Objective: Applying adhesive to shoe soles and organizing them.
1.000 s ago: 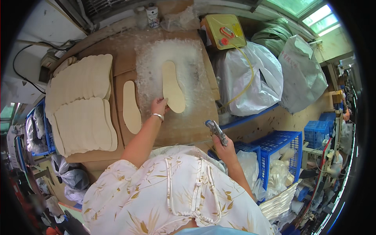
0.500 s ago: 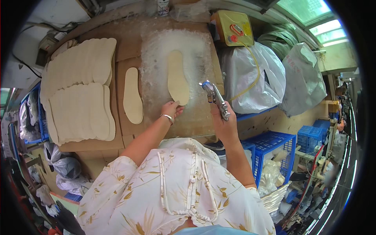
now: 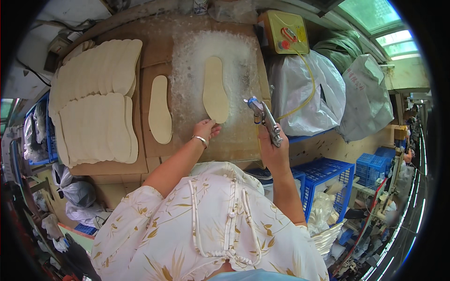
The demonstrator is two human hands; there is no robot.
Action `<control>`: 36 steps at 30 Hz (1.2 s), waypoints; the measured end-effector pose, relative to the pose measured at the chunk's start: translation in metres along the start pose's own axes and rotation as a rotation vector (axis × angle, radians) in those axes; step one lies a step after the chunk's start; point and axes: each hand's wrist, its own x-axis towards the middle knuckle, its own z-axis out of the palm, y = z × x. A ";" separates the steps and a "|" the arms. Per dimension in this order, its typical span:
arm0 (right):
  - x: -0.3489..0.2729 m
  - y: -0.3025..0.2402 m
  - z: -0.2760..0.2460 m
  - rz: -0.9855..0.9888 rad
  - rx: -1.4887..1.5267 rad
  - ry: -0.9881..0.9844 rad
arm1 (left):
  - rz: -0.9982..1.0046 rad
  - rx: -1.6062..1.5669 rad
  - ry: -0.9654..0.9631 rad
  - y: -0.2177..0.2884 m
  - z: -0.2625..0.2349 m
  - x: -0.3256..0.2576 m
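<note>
A beige insole (image 3: 216,91) lies toe away on a whitened, crusted patch of cardboard. My left hand (image 3: 206,129), a bracelet on its wrist, pinches the near heel edge of that insole between its fingertips. In my right hand (image 3: 273,146) is a metal spray gun (image 3: 266,118), its blue-ringed nozzle end pointing up and left, beside the insole and apart from it. A second insole (image 3: 160,110) rests alone on brown cardboard to the left. Beyond it are two overlapping rows of stacked insoles (image 3: 93,126).
A yellow can (image 3: 284,33) with a red cap stands at the back right, a yellowish hose (image 3: 313,84) running from it toward the spray gun. Grey-white plastic bags (image 3: 307,98) crowd the right side. A blue crate (image 3: 328,175) sits below, near my right forearm.
The whole view has shifted slightly. My right hand and the spray gun sit a little farther right; my left hand stays at the insole's heel.
</note>
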 end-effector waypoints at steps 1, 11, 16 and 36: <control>-0.001 0.000 -0.001 0.001 0.003 0.000 | -0.001 -0.005 0.002 0.000 0.000 0.000; -0.005 -0.002 -0.006 0.002 0.003 -0.064 | 0.016 -0.008 0.023 -0.003 -0.001 0.002; 0.001 -0.001 -0.005 0.060 0.010 -0.094 | 0.020 -0.008 0.024 -0.001 0.000 0.000; -0.007 0.005 -0.008 0.073 -0.029 -0.061 | 0.017 0.001 0.031 -0.003 0.001 -0.002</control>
